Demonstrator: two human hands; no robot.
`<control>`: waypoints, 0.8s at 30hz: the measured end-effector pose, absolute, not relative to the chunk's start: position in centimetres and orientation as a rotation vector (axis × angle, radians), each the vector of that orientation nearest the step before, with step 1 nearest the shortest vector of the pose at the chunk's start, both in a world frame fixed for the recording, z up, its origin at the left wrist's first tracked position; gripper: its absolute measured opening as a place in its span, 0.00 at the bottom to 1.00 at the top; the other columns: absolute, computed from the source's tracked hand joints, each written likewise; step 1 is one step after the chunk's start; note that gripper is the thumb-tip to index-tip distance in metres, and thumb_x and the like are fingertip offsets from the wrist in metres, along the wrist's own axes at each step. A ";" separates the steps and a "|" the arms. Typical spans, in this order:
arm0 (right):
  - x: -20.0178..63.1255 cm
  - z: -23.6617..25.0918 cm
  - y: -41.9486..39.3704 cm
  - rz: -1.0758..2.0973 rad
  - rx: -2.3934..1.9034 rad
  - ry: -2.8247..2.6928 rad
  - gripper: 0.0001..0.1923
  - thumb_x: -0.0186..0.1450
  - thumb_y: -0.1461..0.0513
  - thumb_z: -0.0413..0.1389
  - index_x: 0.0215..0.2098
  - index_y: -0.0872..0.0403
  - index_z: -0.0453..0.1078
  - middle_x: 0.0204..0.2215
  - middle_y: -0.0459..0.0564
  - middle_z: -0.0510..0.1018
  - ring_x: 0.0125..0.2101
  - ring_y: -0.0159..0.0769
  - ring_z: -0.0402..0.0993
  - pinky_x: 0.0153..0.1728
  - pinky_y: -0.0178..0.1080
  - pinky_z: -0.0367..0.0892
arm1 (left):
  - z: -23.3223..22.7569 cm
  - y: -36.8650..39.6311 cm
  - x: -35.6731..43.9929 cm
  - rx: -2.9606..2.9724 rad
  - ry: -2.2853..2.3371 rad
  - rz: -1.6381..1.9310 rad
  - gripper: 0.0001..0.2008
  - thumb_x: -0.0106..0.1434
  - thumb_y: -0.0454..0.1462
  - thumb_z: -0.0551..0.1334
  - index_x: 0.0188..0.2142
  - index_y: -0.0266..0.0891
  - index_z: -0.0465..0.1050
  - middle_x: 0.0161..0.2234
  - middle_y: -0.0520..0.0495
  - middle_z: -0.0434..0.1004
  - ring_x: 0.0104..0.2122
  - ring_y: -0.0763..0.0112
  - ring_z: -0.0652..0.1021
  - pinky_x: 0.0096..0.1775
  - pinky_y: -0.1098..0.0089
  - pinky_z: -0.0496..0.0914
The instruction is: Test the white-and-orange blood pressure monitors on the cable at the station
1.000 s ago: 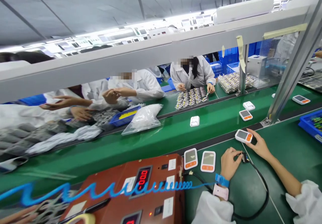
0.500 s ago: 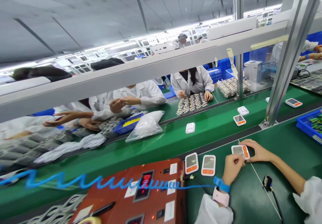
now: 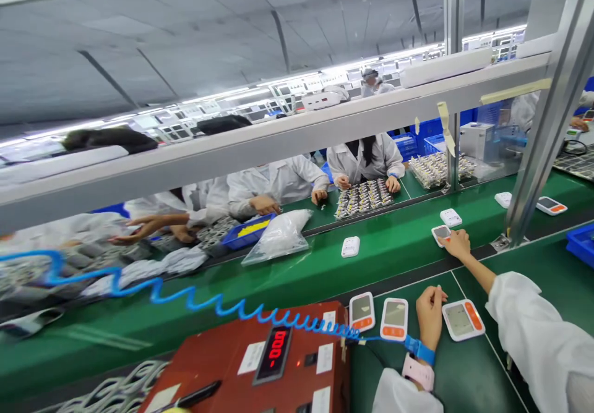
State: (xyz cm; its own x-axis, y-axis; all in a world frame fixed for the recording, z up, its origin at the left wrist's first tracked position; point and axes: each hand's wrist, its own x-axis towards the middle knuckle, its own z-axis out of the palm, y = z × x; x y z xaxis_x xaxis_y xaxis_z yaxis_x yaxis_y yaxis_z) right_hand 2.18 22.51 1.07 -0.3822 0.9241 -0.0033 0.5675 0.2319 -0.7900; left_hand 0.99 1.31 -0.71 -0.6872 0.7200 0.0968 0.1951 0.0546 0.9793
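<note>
My right hand reaches out over the green conveyor belt and rests on a white device with an orange strip. Whether the fingers grip it I cannot tell. My left hand lies on the green mat, fingers loosely apart, holding nothing, right beside a white and orange device that lies face up. Two more such devices stand side by side to its left. A blue wrist strap with a coiled blue cord is on my left wrist.
A red test box with red digits sits at the lower left. More white devices ride the belt. Across it, people in white coats handle trays of parts, a blue bin and a plastic bag. A metal post stands right.
The device held in both hands now lies on the mat by my left hand. My right hand has stretched forward onto a device on the belt. The black plug has left the view.
</note>
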 end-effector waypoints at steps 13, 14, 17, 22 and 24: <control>4.3 5.1 17.4 1.489 -0.645 -1.917 0.29 0.55 0.49 0.61 0.50 0.54 0.64 0.38 0.53 0.77 0.37 0.45 0.75 0.41 0.47 0.71 | 0.4 1.2 1.1 0.911 1.909 1.644 0.21 0.65 0.46 0.52 0.22 0.37 0.71 0.23 0.46 0.74 0.26 0.68 0.75 0.30 0.71 0.65; 5.0 6.1 16.4 1.544 -0.610 -1.861 0.30 0.57 0.48 0.61 0.52 0.54 0.63 0.40 0.55 0.76 0.39 0.45 0.75 0.41 0.45 0.71 | 0.5 1.1 1.1 0.917 1.913 1.638 0.21 0.65 0.46 0.52 0.22 0.37 0.71 0.23 0.46 0.74 0.26 0.67 0.75 0.31 0.71 0.65; 7.1 9.7 13.0 1.744 -0.590 -1.632 0.35 0.59 0.47 0.60 0.59 0.49 0.59 0.46 0.54 0.74 0.43 0.45 0.74 0.37 0.42 0.74 | 0.3 1.1 1.1 0.922 1.929 1.625 0.21 0.65 0.46 0.52 0.22 0.37 0.71 0.23 0.47 0.74 0.26 0.67 0.75 0.31 0.71 0.64; 10.0 14.2 9.3 1.875 -0.616 -1.484 0.37 0.60 0.47 0.60 0.63 0.42 0.54 0.52 0.50 0.70 0.44 0.43 0.72 0.30 0.36 0.76 | 0.1 1.1 0.9 0.944 1.946 1.591 0.21 0.65 0.47 0.52 0.23 0.37 0.72 0.23 0.47 0.74 0.27 0.68 0.75 0.31 0.71 0.64; 10.8 15.0 8.8 1.895 -0.618 -1.437 0.36 0.62 0.47 0.59 0.64 0.42 0.53 0.53 0.51 0.69 0.44 0.42 0.72 0.32 0.36 0.76 | 0.1 1.1 0.9 0.959 1.958 1.578 0.22 0.65 0.47 0.52 0.23 0.37 0.72 0.23 0.47 0.74 0.27 0.68 0.74 0.32 0.71 0.64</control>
